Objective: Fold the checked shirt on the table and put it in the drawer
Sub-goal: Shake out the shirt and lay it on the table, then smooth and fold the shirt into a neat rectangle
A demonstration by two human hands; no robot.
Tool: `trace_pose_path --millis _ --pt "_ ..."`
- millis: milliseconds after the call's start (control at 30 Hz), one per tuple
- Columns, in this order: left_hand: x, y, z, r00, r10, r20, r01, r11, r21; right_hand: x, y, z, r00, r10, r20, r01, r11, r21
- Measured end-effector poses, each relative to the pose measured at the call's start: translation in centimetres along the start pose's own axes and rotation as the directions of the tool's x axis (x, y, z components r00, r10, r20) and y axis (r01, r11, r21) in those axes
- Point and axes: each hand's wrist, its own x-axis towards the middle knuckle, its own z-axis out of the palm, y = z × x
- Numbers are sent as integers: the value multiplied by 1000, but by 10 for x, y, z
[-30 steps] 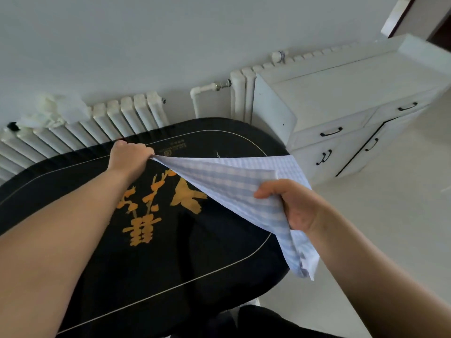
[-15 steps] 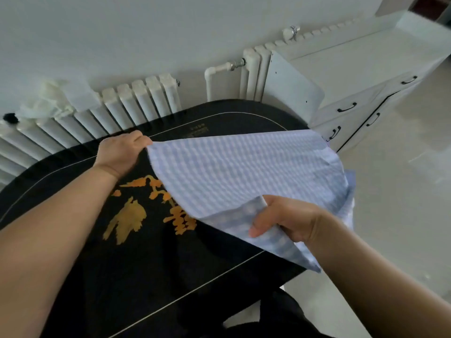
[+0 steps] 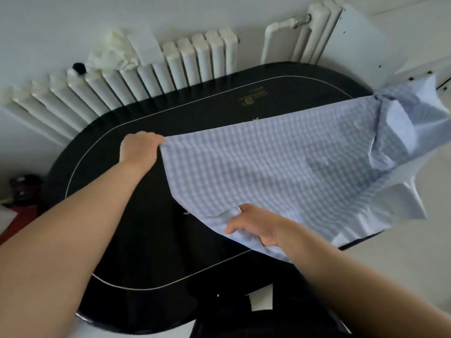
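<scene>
Fingers (image 3: 156, 140) of two hands on one shirt (image 3: 280, 167)

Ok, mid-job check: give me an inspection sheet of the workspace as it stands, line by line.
Surface: black oval table with a thin pale border line and gold markings near its far edge.
Job's things: checked shirt spread over the table's right half, its right end hanging past the edge; not yet folded.
Clutter: white crumpled cloth on the radiator; a dark object at the far left, too unclear to name.
Grippers: left hand grips the shirt's far corner; right hand grips its near edge.
Cables: nothing seen.
Surroundings: white radiator along the wall; white cabinet at the upper right, drawer not in view.
</scene>
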Motion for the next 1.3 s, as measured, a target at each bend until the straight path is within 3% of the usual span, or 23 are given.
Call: trace_pose_path --millis 67,100,167,233,300,333,367,500,567,667,733,833,933,1067,1300 --pt "-12 15 18 975 -133 177 164 971 -173 14 3 11 999 35 -20 -35 999 2" --pt "-19 22 27 929 -218 298 315 889 -332 21 5 15 998 51 -30 -51 999 9" --pt "-38 38 47 734 -284 616 655 535 -534 35 8 23 996 69 -52 -68 998 17" --pt "-57 51 60 525 -47 850 846 132 -516 46 13 32 994 77 -80 -81 996 -46" --pt "-65 57 75 482 152 863 869 -212 -447 54 18 43 993 83 -85 -92 989 -114" --pt "-66 61 82 501 135 855 842 -306 -445 58 21 48 993 82 -83 -93 987 -134" --pt "-68 65 84 519 67 852 817 -332 -471 59 23 52 994 77 -81 -88 986 -145" --pt "-75 75 98 578 -331 746 761 -111 -639 65 33 72 1000 11 -26 -16 983 -181" --pt "-80 67 100 609 -400 685 736 -37 -676 66 36 85 999 -43 12 45 980 -191" --pt "-90 45 109 629 -473 617 730 85 -679 73 40 98 993 -103 65 119 932 -343" --pt "-98 31 117 618 -492 614 736 89 -671 81 45 98 994 -97 54 111 918 -381" --pt "-105 19 128 625 -499 600 728 97 -679 91 52 83 983 -111 -149 37 904 -426" --pt "-108 14 133 643 -520 563 709 124 -694 97 56 59 951 -154 -267 -62 752 -656" --pt "-115 8 136 631 -561 535 713 149 -685 103 53 44 955 -162 -249 -97 623 -776" --pt "-144 -46 152 533 -678 507 788 179 -589 118 48 62 978 -183 -100 7 507 -862"
